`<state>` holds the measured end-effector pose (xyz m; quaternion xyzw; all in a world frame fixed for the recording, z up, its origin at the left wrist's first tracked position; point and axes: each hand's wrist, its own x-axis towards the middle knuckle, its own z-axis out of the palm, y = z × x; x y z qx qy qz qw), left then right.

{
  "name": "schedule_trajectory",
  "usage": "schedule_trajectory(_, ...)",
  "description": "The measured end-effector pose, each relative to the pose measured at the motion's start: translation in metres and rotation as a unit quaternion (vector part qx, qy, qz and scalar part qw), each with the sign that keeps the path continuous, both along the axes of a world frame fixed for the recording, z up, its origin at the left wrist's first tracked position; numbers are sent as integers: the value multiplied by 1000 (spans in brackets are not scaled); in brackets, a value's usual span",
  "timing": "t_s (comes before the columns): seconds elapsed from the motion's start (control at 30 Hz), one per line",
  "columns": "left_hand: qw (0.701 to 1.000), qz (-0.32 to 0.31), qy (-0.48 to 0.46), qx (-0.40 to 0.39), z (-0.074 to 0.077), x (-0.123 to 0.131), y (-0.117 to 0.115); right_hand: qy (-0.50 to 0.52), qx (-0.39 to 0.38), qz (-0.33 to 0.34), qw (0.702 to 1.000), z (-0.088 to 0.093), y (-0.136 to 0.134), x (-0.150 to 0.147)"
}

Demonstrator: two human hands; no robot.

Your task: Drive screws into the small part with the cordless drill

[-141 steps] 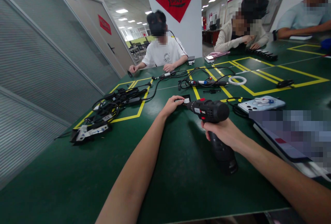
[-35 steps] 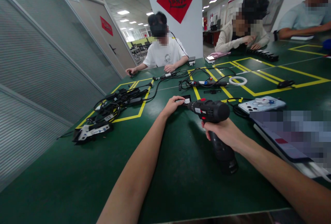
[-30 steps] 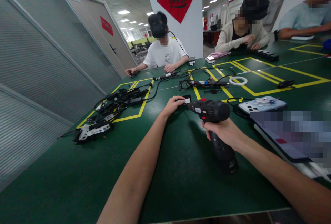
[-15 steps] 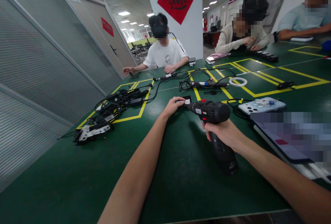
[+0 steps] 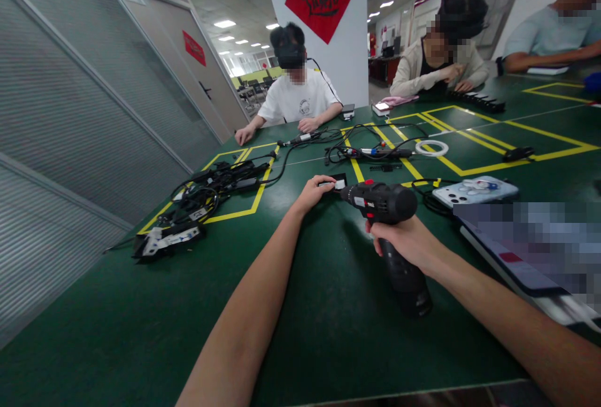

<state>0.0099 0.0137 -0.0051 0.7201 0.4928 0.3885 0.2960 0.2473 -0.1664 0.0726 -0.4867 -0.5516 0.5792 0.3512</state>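
No material change in the last seconds: both hands hold position, and only a co-worker's hand [image 5: 244, 136] on the far side has shifted. The work at the bit looks ongoing, not finished. The right hand [image 5: 407, 241] is wrapped around the grip of the black cordless drill [image 5: 384, 201], nose level, bit against a small black part [image 5: 338, 182]. The left hand [image 5: 312, 193] pinches that part flat on the green table [image 5: 141, 307], beside a yellow line.

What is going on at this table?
The person's right hand grips a black cordless drill, its tip at a small black part that the left hand holds on the green table. A phone lies to the right, a tangle of cables to the left. Other people sit across the table.
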Motion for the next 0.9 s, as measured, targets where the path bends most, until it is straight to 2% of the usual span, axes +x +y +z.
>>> schedule_trajectory(0.9, 1000, -1, 3, -11, 0, -1, 1, 0, 0, 6, 1000, -1, 2, 1)
